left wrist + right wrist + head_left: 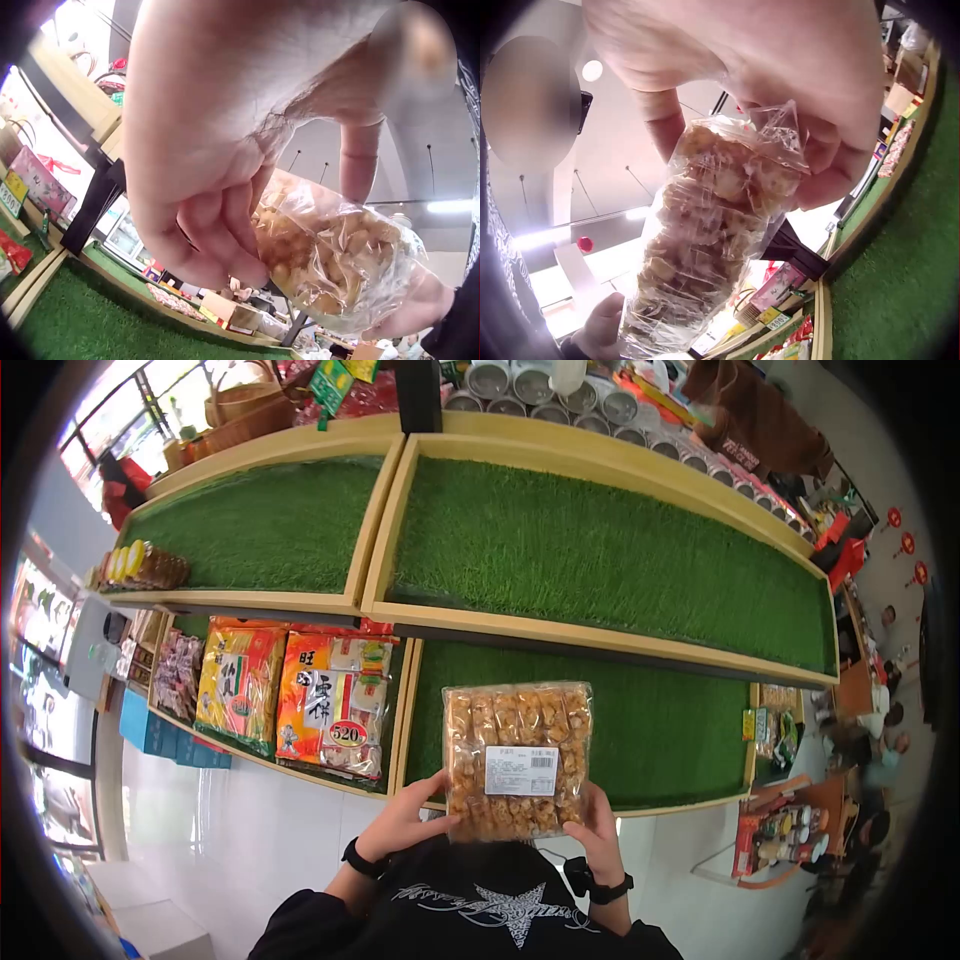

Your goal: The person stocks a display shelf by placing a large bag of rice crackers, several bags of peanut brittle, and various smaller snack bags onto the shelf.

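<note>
A clear plastic pack of brown, lumpy snack pieces (515, 725) with a white printed label (521, 771) is held upright in front of the body in the head view. My left hand (403, 818) grips its lower left edge, thumb on the front face. At the lower right edge my right hand (597, 832) holds it the same way. The left wrist view shows curled fingers (225, 232) against the pack (330, 255). Crinkled wrap at the pack's end (705, 225) lies between thumb and fingers of the right hand (757, 60) in the right wrist view.
Wood-framed shelves lined with green turf (600, 550) stand ahead on two levels. Red and yellow snack bags (335, 705) lie on the lower left shelf. Small yellow-lidded jars (128, 563) sit at the upper left, cans (530, 385) stand behind, and a basket (240, 405) is at the back left.
</note>
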Motion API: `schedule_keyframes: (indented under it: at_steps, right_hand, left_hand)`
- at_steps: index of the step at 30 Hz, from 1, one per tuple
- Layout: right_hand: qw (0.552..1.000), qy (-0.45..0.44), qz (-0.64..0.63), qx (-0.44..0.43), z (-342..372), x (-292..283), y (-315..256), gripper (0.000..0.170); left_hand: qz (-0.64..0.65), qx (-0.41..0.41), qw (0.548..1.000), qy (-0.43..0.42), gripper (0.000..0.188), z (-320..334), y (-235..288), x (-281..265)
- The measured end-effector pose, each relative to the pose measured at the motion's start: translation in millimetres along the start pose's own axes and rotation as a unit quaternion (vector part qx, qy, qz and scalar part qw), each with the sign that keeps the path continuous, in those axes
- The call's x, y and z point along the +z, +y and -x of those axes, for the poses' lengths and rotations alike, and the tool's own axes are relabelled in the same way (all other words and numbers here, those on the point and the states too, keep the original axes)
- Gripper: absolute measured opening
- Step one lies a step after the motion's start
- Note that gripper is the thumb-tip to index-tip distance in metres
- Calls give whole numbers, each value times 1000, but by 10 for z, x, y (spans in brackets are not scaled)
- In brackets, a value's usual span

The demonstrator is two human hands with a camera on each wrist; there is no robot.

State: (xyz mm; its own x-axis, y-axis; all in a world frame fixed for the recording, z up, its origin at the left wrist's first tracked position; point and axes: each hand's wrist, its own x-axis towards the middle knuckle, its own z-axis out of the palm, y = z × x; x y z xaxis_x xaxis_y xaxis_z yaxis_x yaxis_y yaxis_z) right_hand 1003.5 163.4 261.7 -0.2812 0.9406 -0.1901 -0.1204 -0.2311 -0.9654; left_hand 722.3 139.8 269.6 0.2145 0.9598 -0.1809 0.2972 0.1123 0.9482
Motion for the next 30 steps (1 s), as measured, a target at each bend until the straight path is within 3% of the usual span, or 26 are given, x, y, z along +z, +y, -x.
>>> schedule_keyframes:
  at_steps: [4, 11, 15, 16, 17, 24, 26, 27, 28, 29, 30]
  right_hand:
    - [999, 24, 13, 45, -143, 219, 213, 60]
    - [985, 34, -80, 149, -462, 489, 968, 57]
    - [987, 17, -48, 154, -777, 470, 1698, 57]
    - [982, 23, -63, 174, -888, 459, 1830, 56]
    - [978, 28, -78, 192, -1019, 451, 1913, 56]
    - [993, 4, 26, 116, -1999, 522, 1964, 51]
    - [995, 13, 37, 96, -2231, 538, 2114, 50]
    - [996, 23, 48, 76, -2333, 549, 2217, 49]
    - [983, 16, 150, 109, -2409, 524, 2288, 51]
    - [983, 14, 148, 106, -2416, 532, 2371, 51]
    - [959, 26, 245, 138, -2406, 548, 2426, 53]
  left_hand:
    - [-2, -49, 998, -47, 62, -161, -140, -298]
    - [79, -160, 982, -68, 70, -318, -1101, -381]
    - [256, -226, 940, -5, 57, -494, -1612, -331]
    - [237, -225, 945, 17, 48, -541, -1843, -302]
    - [221, -257, 941, 19, 50, -620, -1951, -318]
    - [292, -191, 926, 141, 52, -1536, -2049, -545]
    - [128, -156, 968, 151, 52, -1717, -2482, -513]
    - [127, -155, 968, 153, 52, -1726, -2623, -453]
    - [-59, -90, 976, 191, 57, -1747, -2693, -382]
    - [-243, -21, 944, 223, 61, -1780, -2755, -323]
    - [-194, -56, 958, 202, 65, -1703, -2550, -276]
